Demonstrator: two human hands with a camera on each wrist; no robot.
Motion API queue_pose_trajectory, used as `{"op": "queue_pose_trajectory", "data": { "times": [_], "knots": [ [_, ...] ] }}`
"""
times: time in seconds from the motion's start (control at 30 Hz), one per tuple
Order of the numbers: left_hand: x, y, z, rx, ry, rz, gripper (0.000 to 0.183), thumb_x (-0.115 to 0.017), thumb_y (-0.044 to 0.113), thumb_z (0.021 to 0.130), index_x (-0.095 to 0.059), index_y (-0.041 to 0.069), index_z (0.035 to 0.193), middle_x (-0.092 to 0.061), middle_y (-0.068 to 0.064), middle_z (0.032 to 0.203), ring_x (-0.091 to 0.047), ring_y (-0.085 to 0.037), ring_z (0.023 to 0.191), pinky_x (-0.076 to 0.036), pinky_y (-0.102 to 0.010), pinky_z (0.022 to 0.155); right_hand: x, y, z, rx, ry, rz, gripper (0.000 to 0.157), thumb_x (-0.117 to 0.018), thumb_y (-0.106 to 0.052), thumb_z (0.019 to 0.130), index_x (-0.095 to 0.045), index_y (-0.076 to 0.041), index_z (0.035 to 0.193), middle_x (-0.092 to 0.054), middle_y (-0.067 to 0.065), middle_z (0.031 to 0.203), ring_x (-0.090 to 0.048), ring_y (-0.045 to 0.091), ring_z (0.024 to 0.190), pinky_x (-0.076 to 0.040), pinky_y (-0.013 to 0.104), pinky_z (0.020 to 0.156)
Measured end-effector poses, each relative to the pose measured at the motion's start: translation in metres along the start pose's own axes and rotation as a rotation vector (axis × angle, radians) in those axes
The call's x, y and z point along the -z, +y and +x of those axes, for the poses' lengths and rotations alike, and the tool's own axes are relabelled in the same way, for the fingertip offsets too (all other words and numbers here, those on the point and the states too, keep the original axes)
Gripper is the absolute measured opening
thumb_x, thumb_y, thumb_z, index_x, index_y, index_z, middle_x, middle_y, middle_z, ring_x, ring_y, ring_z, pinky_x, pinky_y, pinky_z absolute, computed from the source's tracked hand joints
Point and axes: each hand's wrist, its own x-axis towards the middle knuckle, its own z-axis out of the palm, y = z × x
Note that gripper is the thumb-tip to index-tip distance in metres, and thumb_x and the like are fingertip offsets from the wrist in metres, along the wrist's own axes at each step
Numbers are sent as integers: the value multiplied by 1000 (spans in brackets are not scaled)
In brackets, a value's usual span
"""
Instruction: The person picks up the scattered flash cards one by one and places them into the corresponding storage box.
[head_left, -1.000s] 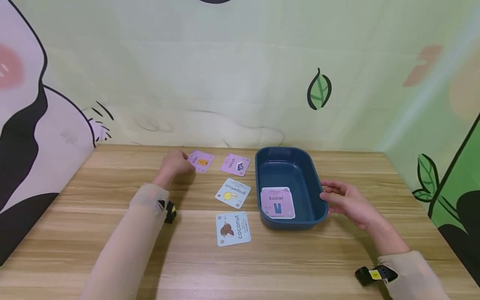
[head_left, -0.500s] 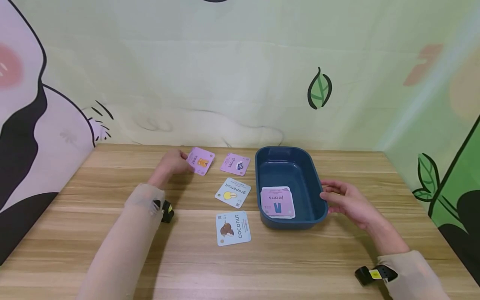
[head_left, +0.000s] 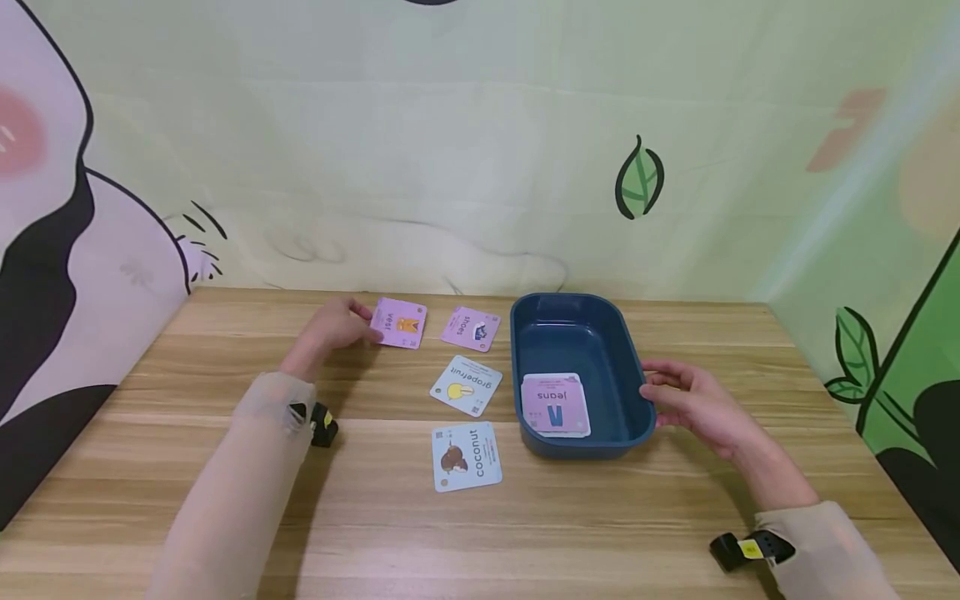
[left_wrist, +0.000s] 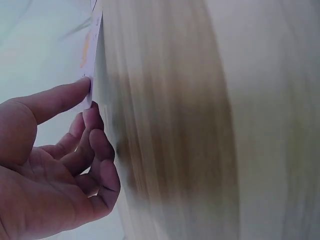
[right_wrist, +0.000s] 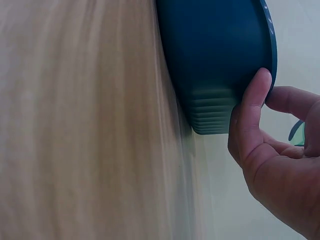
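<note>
Pinched by its near-left edge, the purple vest card [head_left: 399, 322] is in my left hand [head_left: 339, 325] at the far left-centre of the table. In the left wrist view the thumb lies on the card's face [left_wrist: 89, 60], and the card stands slightly off the wood. My right hand [head_left: 693, 406] grips the right rim of a dark blue plastic bin [head_left: 626, 350], as the right wrist view also shows on the bin's wall [right_wrist: 215, 50]. A purple jeans card [head_left: 555, 404] lies on top of other cards inside the bin's near-left corner.
Left of the bin lie a purple shoes card [head_left: 471, 329], a pale blue grapefruit card [head_left: 466, 386] and a pale blue coconut card [head_left: 467, 457]. A printed cloth backdrop [head_left: 420, 150] rises behind the wooden table [head_left: 600, 525].
My left hand has drawn back a little to the left, bringing the vest card with it. The card has lifted and turned slightly. My right hand and the bin look the same.
</note>
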Motion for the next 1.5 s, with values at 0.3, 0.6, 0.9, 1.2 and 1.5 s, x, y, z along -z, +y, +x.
{"op": "queue_pose_trajectory", "data": {
  "times": [0.3,0.6,0.9,1.2,1.5],
  "knots": [
    [6,-3,-6,-54,-26,33,35,-73,19,83,-57,-3,106,-54,-16,104,-46,-27,93,-36,-34,78,0,2,0,9,-2,1,55,-59,-12,96,-34,12,138,-50,14,107,-59,15,81,-54,32,66],
    [8,-3,-9,-103,-36,55,29,-68,18,86,-60,-2,105,-60,-14,97,-51,-25,86,-39,-34,74,0,3,1,-2,3,-3,55,-60,-13,95,-35,11,138,-50,14,107,-59,14,81,-54,32,66],
    [10,3,-12,-88,-72,-83,38,-65,17,90,-55,-5,120,-58,-17,107,-53,-24,90,-43,-34,76,0,2,0,-3,0,-2,56,-59,-13,96,-33,11,139,-49,15,108,-59,15,81,-54,32,67],
    [9,15,-19,-109,-80,-199,40,-65,16,90,-52,-5,122,-58,-15,108,-53,-16,77,-43,-26,68,-1,-1,-1,-3,0,2,56,-58,-12,96,-32,11,140,-48,15,108,-59,14,82,-54,32,67],
    [0,31,-30,-166,-124,-244,42,-65,16,90,-53,-3,125,-61,-15,107,-54,-22,80,-45,-32,73,-1,0,0,-1,0,2,55,-58,-12,96,-32,12,139,-48,15,108,-59,14,82,-54,31,66]
  ]
}}
